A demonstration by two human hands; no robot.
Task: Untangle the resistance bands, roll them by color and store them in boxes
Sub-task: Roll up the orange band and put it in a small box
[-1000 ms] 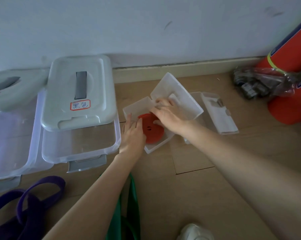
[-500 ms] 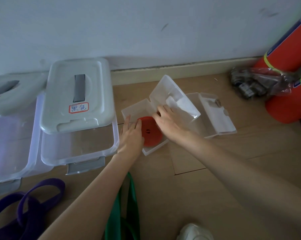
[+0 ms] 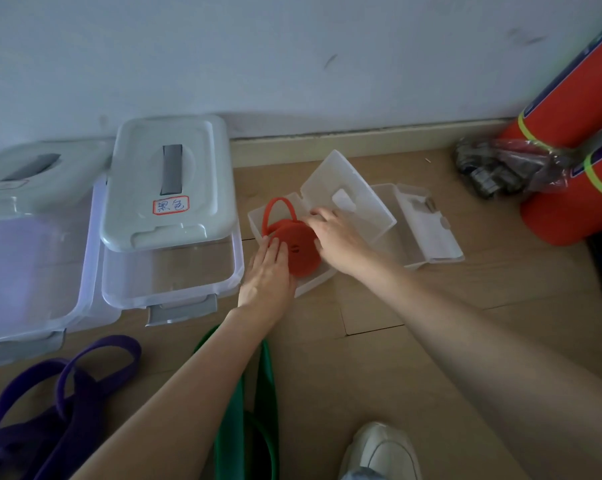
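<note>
A rolled red resistance band [image 3: 301, 249] lies in a small clear box [image 3: 258, 220] on the floor, with a loose loop of it sticking up at the back. My left hand [image 3: 266, 275] rests flat on the roll's left side and the box's near rim. My right hand [image 3: 341, 242] presses on the roll's right side, fingers near the box's raised lid [image 3: 358, 192]. A purple band [image 3: 67, 386] lies tangled at the lower left. A green band [image 3: 258, 410] lies on the floor under my left forearm.
Two large clear bins with grey lids [image 3: 169, 181] stand at the left; one lid carries a red-framed label. A second small clear box [image 3: 427, 226] lies open to the right. An orange rolled mat [image 3: 576, 140] and a plastic bag [image 3: 500, 164] stand by the wall. A white shoe [image 3: 379, 448] shows below.
A loop of the red band has sprung up out of the roll at the back of the box. Both hands stay on the roll; the lid stands further open.
</note>
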